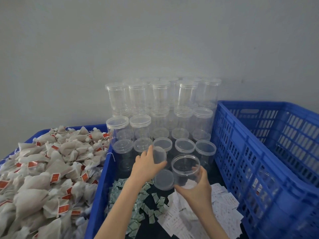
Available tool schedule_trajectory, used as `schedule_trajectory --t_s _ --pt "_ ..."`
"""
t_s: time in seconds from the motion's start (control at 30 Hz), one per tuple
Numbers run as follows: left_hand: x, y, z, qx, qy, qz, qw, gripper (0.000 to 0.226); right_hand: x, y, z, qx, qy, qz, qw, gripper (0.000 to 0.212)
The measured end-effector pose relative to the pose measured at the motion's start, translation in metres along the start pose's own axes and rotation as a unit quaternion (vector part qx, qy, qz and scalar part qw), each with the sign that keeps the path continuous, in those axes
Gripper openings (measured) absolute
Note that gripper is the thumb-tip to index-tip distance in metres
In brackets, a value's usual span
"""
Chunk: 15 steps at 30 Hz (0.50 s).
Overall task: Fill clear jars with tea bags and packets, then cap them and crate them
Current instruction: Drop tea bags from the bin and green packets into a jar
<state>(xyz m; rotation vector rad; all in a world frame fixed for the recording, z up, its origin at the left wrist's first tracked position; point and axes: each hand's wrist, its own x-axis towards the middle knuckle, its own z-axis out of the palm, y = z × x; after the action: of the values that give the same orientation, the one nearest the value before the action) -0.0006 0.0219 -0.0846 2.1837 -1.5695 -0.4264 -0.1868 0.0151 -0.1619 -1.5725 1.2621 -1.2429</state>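
Observation:
My right hand (196, 185) grips an open clear jar (185, 167) tilted toward me, with a white packet showing through its base. My left hand (146, 165) holds a clear lid (159, 155) just left of the jar's mouth. Another loose lid (164, 179) lies below, between both hands. Capped clear jars (160, 107) stand stacked in rows behind. A heap of tea bags (50, 173) with red tags fills the blue bin on the left. Small green packets (138, 202) and white paper slips (198, 213) lie on the dark table near me.
A blue slatted crate (259, 152) stands on the right, its near wall beside my right hand. The blue bin's wall (101, 185) separates the tea bags from the packets. A plain grey wall rises behind the jars.

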Motion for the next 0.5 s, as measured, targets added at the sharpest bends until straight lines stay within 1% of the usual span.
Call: schedule_trajectory --t_s 0.07,0.13,0.23,0.33,0.5 --pt "0.006 0.001 0.017 0.064 0.002 0.002 0.998 0.088 0.003 0.004 -0.009 0.014 0.018 0.007 1.0 0.095" --pt "0.011 0.001 0.034 0.096 -0.019 0.002 0.995 0.086 0.004 0.007 -0.017 0.016 0.029 0.006 0.999 0.093" --pt "0.018 0.0 0.056 0.118 -0.062 -0.002 0.991 0.083 0.003 0.011 -0.024 0.014 0.038 0.004 0.999 0.092" --pt "0.02 0.0 0.074 0.113 -0.084 -0.01 0.99 0.085 0.002 0.014 -0.026 0.014 0.032 -0.008 0.999 0.092" --pt "0.02 -0.003 0.089 0.132 -0.053 -0.007 0.99 0.084 0.0 0.017 -0.021 0.021 0.012 -0.023 0.999 0.092"
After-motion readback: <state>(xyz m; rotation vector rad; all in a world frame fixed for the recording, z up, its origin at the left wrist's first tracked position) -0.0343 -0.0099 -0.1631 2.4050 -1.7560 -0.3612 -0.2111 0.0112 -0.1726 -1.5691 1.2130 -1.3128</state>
